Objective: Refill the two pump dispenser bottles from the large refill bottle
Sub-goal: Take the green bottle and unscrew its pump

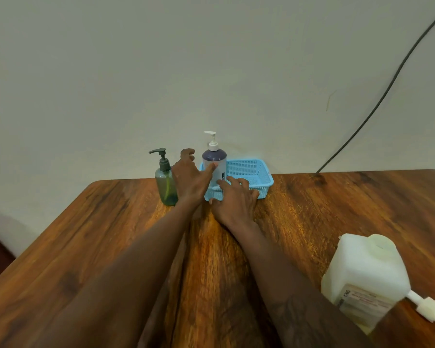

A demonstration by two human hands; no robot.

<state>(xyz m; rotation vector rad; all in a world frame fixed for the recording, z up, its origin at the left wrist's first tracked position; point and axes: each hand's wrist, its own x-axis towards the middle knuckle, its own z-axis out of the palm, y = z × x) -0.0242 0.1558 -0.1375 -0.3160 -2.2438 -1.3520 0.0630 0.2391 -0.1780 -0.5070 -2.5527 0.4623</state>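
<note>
Plain wall backs a wooden table (pixel 111 234); a dark cable (pixel 387 91) runs down to its far edge. Your large refill bottle (pixel 367 277) stands at the near right edge, well apart from the work. At the far edge sits a blue basket (pixel 256 172) holding the purple pump bottle (pixel 214 164) in its left end; the green pump bottle (pixel 165 184) stands upright just left of the basket, on the wood. Your left hand (pixel 189 179) is spread open, thumb touching the purple bottle, nothing gripped. Your right hand (pixel 235 199) rests open-fingered on the basket's near rim, holding nothing. Recommendation: steady the basket, close fully round the body, and lift straight up.
</note>
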